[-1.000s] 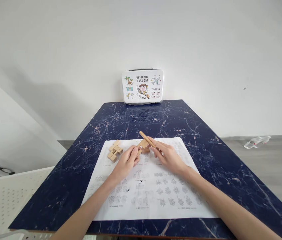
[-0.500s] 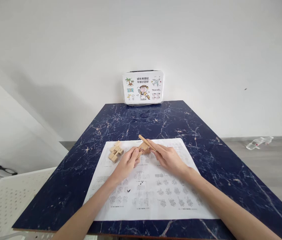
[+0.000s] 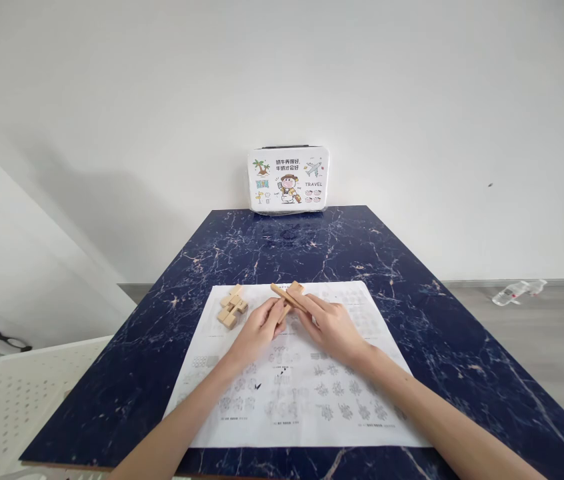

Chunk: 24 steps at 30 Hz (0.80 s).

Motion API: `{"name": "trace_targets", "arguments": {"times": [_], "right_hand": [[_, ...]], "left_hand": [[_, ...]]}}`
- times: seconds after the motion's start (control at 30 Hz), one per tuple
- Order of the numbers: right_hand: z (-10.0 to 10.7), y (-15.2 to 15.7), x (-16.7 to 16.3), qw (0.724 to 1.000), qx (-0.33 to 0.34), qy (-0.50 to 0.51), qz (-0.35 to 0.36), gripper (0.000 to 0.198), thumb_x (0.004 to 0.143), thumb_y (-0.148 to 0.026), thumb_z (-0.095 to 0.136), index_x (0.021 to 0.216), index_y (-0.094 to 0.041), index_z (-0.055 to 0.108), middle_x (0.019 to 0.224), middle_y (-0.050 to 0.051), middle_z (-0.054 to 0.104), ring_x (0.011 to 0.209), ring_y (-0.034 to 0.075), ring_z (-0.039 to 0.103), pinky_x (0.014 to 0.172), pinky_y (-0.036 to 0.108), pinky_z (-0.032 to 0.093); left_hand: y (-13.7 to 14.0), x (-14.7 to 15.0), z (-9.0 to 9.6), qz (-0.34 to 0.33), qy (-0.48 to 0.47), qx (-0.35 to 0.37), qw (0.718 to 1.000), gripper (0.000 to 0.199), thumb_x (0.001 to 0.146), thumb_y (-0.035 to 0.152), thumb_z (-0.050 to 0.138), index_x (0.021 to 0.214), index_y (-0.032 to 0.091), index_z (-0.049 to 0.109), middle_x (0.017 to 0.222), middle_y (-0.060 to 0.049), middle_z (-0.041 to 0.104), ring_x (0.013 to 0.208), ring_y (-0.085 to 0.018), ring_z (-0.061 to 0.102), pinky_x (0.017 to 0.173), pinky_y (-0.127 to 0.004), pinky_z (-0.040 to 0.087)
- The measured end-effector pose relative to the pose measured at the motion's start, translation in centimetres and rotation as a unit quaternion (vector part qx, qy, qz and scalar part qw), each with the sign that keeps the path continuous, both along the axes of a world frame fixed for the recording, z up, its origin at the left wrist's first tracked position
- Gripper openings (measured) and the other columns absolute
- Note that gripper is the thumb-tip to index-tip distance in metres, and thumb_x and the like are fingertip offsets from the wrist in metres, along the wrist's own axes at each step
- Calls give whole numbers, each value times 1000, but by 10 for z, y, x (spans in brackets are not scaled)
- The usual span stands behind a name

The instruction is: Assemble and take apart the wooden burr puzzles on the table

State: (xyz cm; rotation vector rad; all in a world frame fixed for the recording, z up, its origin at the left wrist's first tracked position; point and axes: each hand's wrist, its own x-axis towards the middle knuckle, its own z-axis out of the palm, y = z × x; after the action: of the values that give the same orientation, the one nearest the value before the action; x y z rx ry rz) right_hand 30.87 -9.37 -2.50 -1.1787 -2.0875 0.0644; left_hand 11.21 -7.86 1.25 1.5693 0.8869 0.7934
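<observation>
Over the upper middle of a printed paper sheet (image 3: 307, 427), my two hands meet around pale wooden puzzle pieces. My left hand (image 3: 261, 328) is closed on a notched wooden piece (image 3: 285, 313), partly hidden by the fingers. My right hand (image 3: 331, 325) grips a long wooden stick (image 3: 282, 292), which lies slantwise across the other wood and points up and left. Another block end (image 3: 295, 287) shows just beyond the stick; whether it belongs to the left hand's piece I cannot tell. Left of my hands, several interlocking wooden blocks (image 3: 232, 307) lie in a small pile on the sheet.
The dark blue marbled table (image 3: 282, 257) carries the sheet. A white case (image 3: 289, 180) with cartoon prints stands at its far edge against the wall. A white perforated chair (image 3: 7, 393) is at the left. A clear plastic bottle (image 3: 509, 292) lies on the floor at the right.
The stick in my right hand has moved slightly left and down, across the piece in my left hand. The notches that showed earlier are now mostly covered. The block pile stays put.
</observation>
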Motion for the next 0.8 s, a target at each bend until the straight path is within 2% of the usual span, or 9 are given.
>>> {"name": "trace_targets", "arguments": {"times": [0.23,0.6,0.8], "right_hand": [[0,0,-1,999,18,7,-33,48,111,-24,36,157,-28,45,94,5,77,64,17,65,58,28,44],[1,-2,-8,997,15,0,-71,45,109,-21,37,151,-24,52,92,6,77,63,17,67,56,26,42],[0,-1,-9,997,13,23,-76,47,110,-20,38,154,-26,49,97,6,79,67,18,69,57,26,46]], "left_hand": [[-1,1,-7,-35,-12,-10,999,36,106,53,46,88,22,49,66,2,54,59,-15,49,60,-30,37],[0,2,-8,-43,-5,-14,999,38,107,56,43,93,21,49,67,3,55,59,-14,47,60,-30,35],[-3,3,-7,-32,1,-9,999,40,106,58,43,94,21,49,67,2,58,59,-14,50,60,-30,35]]}}
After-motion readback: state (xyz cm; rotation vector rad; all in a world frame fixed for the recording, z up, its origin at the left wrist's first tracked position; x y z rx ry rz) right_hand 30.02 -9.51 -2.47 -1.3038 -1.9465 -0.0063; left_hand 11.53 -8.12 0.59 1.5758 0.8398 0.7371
